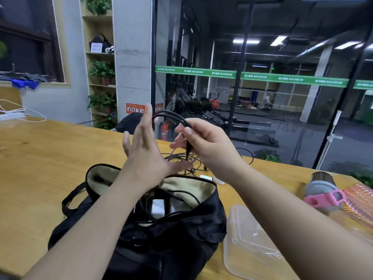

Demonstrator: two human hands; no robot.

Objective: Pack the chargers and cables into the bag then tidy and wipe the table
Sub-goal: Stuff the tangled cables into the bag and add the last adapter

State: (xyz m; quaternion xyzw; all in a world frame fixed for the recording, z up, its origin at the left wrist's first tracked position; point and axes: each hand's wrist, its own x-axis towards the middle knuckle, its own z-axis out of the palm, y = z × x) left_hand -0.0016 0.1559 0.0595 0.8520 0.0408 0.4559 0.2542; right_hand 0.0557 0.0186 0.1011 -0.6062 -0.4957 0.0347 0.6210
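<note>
A: Entry, head view. Right hand [203, 142] is raised above the table [40, 154], fingers and thumb curled round a looped black cable [171, 117]. The loop arcs up and to the left of the hand; the bunched strands pass down through the grip and hang below it.

B: Left hand?

A: Left hand [145, 154] is spread flat, fingers straight and pointing up, palm turned toward the cable. It holds nothing. Whether a fingertip touches the loop cannot be told.

B: Location of the bag?

A: Black bag [177, 235] sits on the table directly below both forearms, unzipped, tan lining showing. Inside: a white charger [158, 207] with dark cable coiled round it.

B: Still outside the bag?

A: A brown tangle of cable [181, 158] lies on the table just beyond the bag, under the hands. Two small white adapters [214, 178] sit at the bag's far rim.

B: Other items?

A: Clear plastic lid [250, 245] just right of the bag; a bottle with pink strap [323, 197] further right, lying on its side; a white power strip [12, 116] at the far left edge.
</note>
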